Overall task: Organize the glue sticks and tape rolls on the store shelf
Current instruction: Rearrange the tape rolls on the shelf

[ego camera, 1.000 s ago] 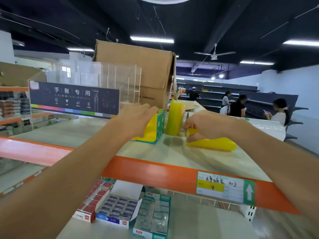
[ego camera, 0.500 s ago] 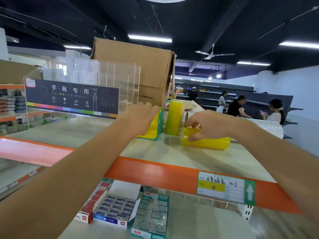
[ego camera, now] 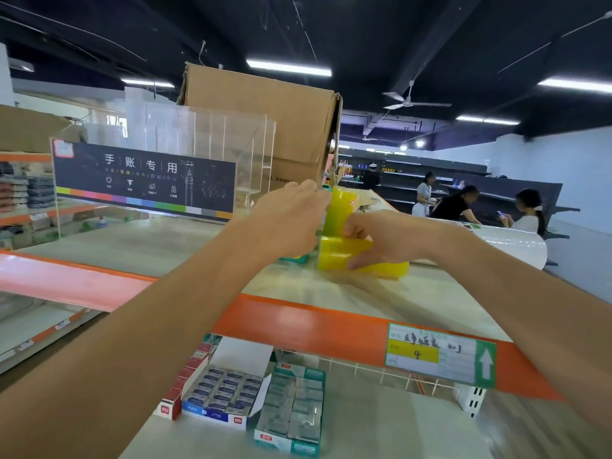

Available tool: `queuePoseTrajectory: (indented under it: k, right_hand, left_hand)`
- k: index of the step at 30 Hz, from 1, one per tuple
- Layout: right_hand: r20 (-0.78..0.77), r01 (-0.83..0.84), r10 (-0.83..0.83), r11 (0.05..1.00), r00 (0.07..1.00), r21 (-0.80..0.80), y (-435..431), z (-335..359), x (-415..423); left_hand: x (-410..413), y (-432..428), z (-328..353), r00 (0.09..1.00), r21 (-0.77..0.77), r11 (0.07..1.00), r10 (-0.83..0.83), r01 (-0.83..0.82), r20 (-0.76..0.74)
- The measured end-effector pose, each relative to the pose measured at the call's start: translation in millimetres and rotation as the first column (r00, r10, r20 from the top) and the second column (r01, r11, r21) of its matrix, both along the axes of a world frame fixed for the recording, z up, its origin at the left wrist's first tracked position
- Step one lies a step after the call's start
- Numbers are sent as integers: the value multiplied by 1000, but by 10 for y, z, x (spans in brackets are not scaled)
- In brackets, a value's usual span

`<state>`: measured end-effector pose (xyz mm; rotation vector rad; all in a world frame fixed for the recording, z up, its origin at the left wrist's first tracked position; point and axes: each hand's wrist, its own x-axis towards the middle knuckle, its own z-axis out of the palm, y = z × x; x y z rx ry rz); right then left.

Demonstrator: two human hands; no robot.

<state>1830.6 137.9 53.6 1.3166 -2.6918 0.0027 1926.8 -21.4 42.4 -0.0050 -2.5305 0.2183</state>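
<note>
The right hand (ego camera: 381, 240) is clamped over the near end of a yellow tape sleeve (ego camera: 334, 256) lying on the shelf (ego camera: 198, 246), while the left hand (ego camera: 291, 223) curls around something mostly hidden, fingers touching an upright yellow tape stack (ego camera: 341, 210) just behind. The shrink-wrapped rolls look light and stiff but slick and prone to rolling, so gripping around the middle seems safest. Behind the hands a cardboard box (ego camera: 265, 117) and clear display case (ego camera: 205, 140) crowd the back; a white film roll (ego camera: 510, 243) lies right.
</note>
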Motion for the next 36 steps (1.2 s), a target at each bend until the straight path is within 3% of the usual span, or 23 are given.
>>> queuePoseTrajectory:
  k: [5,7,12,16,20,30,36]
  right_hand:
    - [-13,81,-80,974,997,210,147,91,30]
    - [-40,63,-56,978,998,198,150,74,8]
    - [50,-6,13,991,999,-133,200,237,-58]
    - [104,-6,62,882,993,-470,177,277,-104]
    - [94,11,62,778,994,-628,-9,201,-113]
    - [-174,-59,-45,833,984,-550,-367,139,-200]
    - [-161,-49,-20,907,987,-417,-278,180,-226]
  left_hand:
    - [24,46,-60,995,150,985,-92,86,37]
    - [-8,61,-80,987,197,976,-119,97,103]
    - [-92,70,-99,979,205,975,-121,86,166]
    - [-99,86,-104,981,304,948,-136,89,137]
    - [-92,99,-113,982,423,902,-150,90,111]
    - [-113,97,-136,987,548,827,-162,130,10]
    - [-141,117,-178,981,536,832,-190,146,28]
